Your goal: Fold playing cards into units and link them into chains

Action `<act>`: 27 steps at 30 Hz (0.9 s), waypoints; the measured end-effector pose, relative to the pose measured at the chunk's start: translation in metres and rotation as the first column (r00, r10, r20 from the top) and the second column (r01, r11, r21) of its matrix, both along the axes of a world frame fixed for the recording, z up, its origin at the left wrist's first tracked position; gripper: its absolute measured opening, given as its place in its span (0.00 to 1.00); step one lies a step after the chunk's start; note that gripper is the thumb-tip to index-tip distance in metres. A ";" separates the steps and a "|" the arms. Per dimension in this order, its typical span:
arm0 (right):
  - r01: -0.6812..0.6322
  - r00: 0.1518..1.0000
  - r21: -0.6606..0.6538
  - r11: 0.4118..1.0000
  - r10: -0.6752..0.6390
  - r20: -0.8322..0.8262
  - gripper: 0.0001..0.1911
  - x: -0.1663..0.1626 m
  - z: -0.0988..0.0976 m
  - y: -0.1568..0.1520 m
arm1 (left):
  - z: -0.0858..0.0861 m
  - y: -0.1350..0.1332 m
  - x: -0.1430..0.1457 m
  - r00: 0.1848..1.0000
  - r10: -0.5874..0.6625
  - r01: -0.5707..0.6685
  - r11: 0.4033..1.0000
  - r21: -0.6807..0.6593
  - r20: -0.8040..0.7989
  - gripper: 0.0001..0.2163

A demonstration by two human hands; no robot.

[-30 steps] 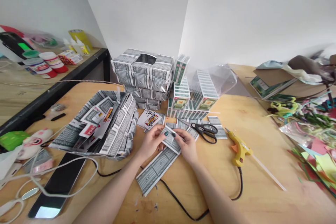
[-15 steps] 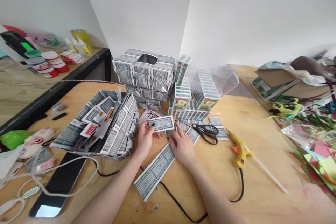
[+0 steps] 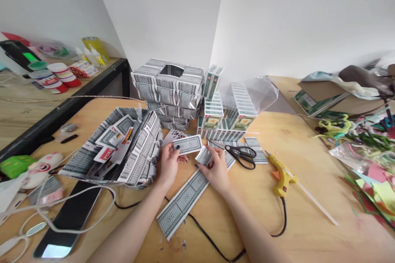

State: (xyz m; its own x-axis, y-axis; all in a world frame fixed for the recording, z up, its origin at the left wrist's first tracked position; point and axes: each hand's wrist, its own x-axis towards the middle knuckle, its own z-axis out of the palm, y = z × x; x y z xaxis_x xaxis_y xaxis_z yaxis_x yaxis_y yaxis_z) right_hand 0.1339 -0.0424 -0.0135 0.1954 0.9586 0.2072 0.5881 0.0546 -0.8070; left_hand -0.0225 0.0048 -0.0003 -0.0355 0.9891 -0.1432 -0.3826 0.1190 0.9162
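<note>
My left hand (image 3: 168,163) pinches a grey-backed playing card (image 3: 187,144) by its left end and holds it flat just above the table. My right hand (image 3: 215,168) has its fingers closed on a second card (image 3: 203,156) picked from the loose cards lying on the wood. A long strip of joined cards (image 3: 180,200) lies on the table below both hands. A few face-up cards (image 3: 173,134) lie just beyond the held card.
A flattened card-covered panel (image 3: 126,150) lies left of my hands, a card-covered box (image 3: 168,86) and stacked card packs (image 3: 226,117) behind. Scissors (image 3: 242,155) and a yellow glue gun (image 3: 282,174) lie at right, its cord (image 3: 212,242) crossing near. A phone (image 3: 66,222) sits front left, craft scraps (image 3: 367,152) far right.
A second ago both hands held one card together. The left hand then lifted a card away to the left, and the right hand dropped to the table and picked up another card.
</note>
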 end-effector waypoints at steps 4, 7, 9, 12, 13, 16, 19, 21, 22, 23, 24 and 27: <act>0.061 0.983 0.059 0.996 -0.050 -0.175 0.27 -0.001 0.001 0.000 | 0.002 0.000 -0.002 0.999 -0.012 0.013 0.999 -0.032 0.032 0.15; 0.075 0.934 0.046 0.996 -0.054 -0.353 0.26 -0.002 0.003 0.002 | 0.002 -0.001 -0.003 0.999 -0.013 0.016 0.999 -0.047 0.050 0.16; 0.080 0.869 0.031 0.996 -0.054 -0.492 0.26 -0.001 0.004 0.004 | 0.002 -0.001 -0.003 0.998 -0.027 0.030 0.998 -0.054 0.056 0.17; 0.079 0.772 -0.031 0.996 -0.080 -0.631 0.22 0.001 0.006 0.006 | 0.003 -0.001 -0.003 0.997 -0.058 0.061 0.997 -0.056 0.053 0.17; 0.073 0.747 -0.057 0.996 -0.093 -0.659 0.19 0.002 0.006 0.007 | 0.003 -0.001 -0.002 0.997 -0.063 0.066 0.996 -0.055 0.049 0.17; 0.052 0.677 -0.096 0.994 -0.105 -0.728 0.15 0.004 0.009 0.007 | 0.004 -0.001 -0.001 0.997 -0.071 0.072 0.996 -0.043 0.030 0.17; 0.018 0.610 -0.095 0.995 -0.086 -0.788 0.15 0.006 0.010 0.007 | 0.004 -0.002 0.000 0.997 -0.081 0.082 0.996 -0.027 0.008 0.18; -0.004 0.584 -0.098 0.995 -0.077 -0.808 0.15 0.006 0.011 0.006 | 0.004 -0.002 0.000 0.996 -0.085 0.085 0.996 -0.022 -0.012 0.18; -0.011 0.578 -0.099 0.995 -0.074 -0.813 0.15 0.007 0.011 0.006 | 0.004 -0.002 0.000 0.996 -0.086 0.085 0.996 -0.019 -0.023 0.18; -0.016 0.575 -0.098 0.995 -0.071 -0.815 0.16 0.006 0.012 0.006 | 0.004 -0.002 0.000 0.996 -0.087 0.087 0.996 -0.016 -0.033 0.18; -0.020 0.575 -0.095 0.995 -0.066 -0.816 0.16 0.006 0.012 0.006 | 0.004 -0.002 0.000 0.995 -0.089 0.089 0.996 -0.012 -0.041 0.18; -0.023 0.594 -0.082 0.996 -0.052 -0.803 0.16 0.004 0.014 0.005 | 0.004 -0.003 0.001 0.993 -0.103 0.103 0.995 -0.003 -0.058 0.18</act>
State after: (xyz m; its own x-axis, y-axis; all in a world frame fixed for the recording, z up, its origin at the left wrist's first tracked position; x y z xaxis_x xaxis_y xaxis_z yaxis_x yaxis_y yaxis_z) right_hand 0.1379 -0.0371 0.0001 0.2602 0.9589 -0.1133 -0.3010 -0.0310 -0.9531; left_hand -0.0217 0.0016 0.0038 0.0582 0.9878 -0.1441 -0.3144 0.1551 0.9365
